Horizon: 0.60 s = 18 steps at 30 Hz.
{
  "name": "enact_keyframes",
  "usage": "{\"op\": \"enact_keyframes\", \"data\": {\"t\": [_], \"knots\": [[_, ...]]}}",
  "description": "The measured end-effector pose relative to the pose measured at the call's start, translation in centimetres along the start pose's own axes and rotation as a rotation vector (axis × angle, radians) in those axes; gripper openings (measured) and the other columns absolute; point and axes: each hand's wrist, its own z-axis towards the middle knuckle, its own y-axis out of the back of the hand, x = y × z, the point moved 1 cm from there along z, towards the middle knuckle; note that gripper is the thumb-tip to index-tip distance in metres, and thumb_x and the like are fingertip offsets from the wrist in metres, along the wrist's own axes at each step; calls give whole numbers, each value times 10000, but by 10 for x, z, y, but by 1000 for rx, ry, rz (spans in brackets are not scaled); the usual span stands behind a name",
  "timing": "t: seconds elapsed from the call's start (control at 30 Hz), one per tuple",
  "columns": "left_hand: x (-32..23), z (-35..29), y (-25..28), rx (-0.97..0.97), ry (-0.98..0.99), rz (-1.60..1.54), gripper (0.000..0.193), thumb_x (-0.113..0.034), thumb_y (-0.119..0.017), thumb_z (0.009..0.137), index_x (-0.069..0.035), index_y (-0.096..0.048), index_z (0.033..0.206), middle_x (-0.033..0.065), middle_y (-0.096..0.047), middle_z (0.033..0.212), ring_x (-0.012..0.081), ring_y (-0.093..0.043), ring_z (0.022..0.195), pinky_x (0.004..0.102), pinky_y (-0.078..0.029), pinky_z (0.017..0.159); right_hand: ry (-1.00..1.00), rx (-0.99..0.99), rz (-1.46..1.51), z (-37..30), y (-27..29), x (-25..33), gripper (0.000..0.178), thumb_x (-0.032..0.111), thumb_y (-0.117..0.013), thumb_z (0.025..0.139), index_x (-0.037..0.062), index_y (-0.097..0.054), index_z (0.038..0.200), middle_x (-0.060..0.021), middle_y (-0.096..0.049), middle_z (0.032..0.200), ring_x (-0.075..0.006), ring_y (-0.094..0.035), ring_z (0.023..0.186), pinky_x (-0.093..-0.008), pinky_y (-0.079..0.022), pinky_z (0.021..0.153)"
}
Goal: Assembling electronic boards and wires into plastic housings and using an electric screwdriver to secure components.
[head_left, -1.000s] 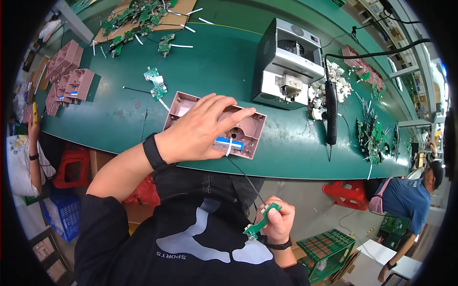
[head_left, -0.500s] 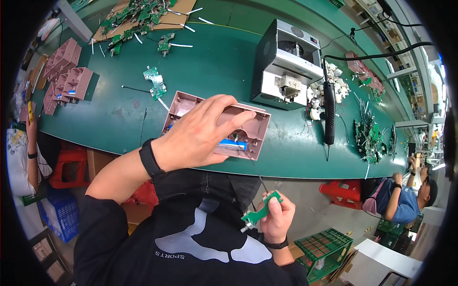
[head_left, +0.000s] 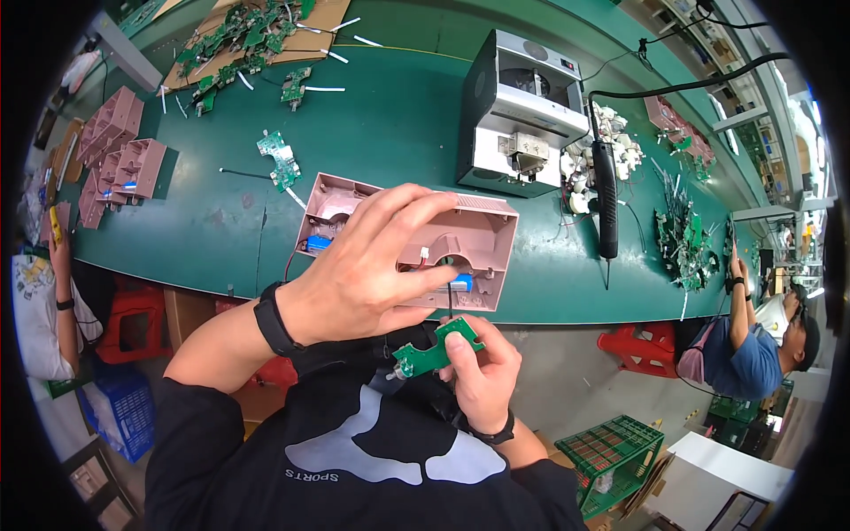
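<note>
A pink plastic housing [head_left: 492,257] is at the table's front edge, its open side up. My left hand [head_left: 367,265] lies across it, fingers over the far wall and thumb reaching inside, gripping it. Blue cylindrical cells [head_left: 460,282] and a small white connector [head_left: 424,255] show inside; my hand hides much of the interior. Just in front of the housing, my right hand [head_left: 482,380] pinches a green circuit board [head_left: 431,356] between thumb and fingers. From the board a black cable [head_left: 450,303] runs up toward the housing; its far end is hidden near my left thumb.
A loose circuit board [head_left: 281,162] lies behind the housing. Right of it stand a grey-black machine [head_left: 522,115], a black corded tool [head_left: 606,195] hanging and white parts [head_left: 620,146]. Several boards [head_left: 677,234] are piled right, pink housings [head_left: 124,159] left. Co-workers sit at both sides.
My right hand has brought the circuit board up and left, closer to the housing. The housing has shifted slightly right and toward me, with my left thumb and fingers further inside.
</note>
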Motion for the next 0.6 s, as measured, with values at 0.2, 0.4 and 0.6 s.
{"op": "enact_keyframes", "data": {"t": [0.2, 0.4, 0.6], "knots": [[-1, -6, 2, 3, -38, -10, 488, -163, -896, 564, -123, -771, 1033, 229, -435, 1517, 468, -454, 1346, 562, -444, 1083, 357, 61, -234, 2, 1, -7, 231, 104, -658, 1008, -86, -678, 1137, -108, -699, 910, -136, -639, 604, -236, -515, 527], [-8, -5, 5, -12, -22, -28, 441, -168, -874, 586, -106, -737, 1002, 222, -444, 1525, 444, -464, 1343, 554, -450, 1061, 564, 97, 69, -5, 30, -37, 244, 104, -587, 1044, -99, -653, 1162, -122, -701, 975, -167, -683, 676, -275, -564, 571], [-18, -3, 4, 29, -34, -128, 445, -176, -881, 602, -113, -743, 1021, 234, -441, 1523, 453, -462, 1339, 561, -440, 1064, 328, -249, -178, 53, 35, -18, 223, 42, -692, 956, -46, -668, 1160, -109, -720, 919, -193, -718, 749, -290, -568, 677]]}}
